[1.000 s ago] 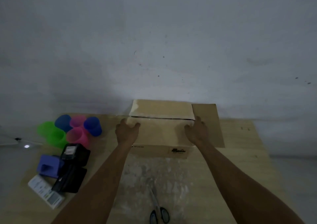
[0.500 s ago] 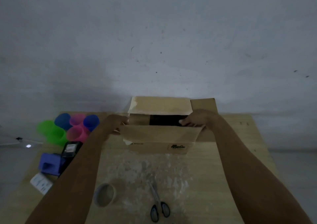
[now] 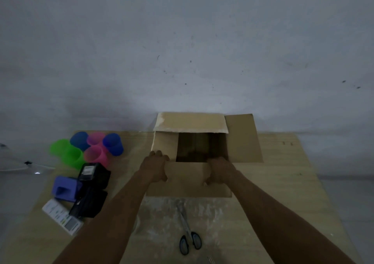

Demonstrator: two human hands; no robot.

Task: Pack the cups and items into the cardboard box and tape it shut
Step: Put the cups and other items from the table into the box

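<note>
Head view: left hand (image 3: 156,167) and right hand (image 3: 219,169) each clasp the near flap (image 3: 187,179) of the cardboard box (image 3: 199,149), folded outward (interior apparently empty). Step: opening. Cups (image 3: 95,151) stand left, unpacked; next move calls for loading them.

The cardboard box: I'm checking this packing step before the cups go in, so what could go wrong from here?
The near flap, held down by the left hand and right hand, may spring back over the cardboard box opening once released. The left flap leans inward and could snag the cups.
</note>
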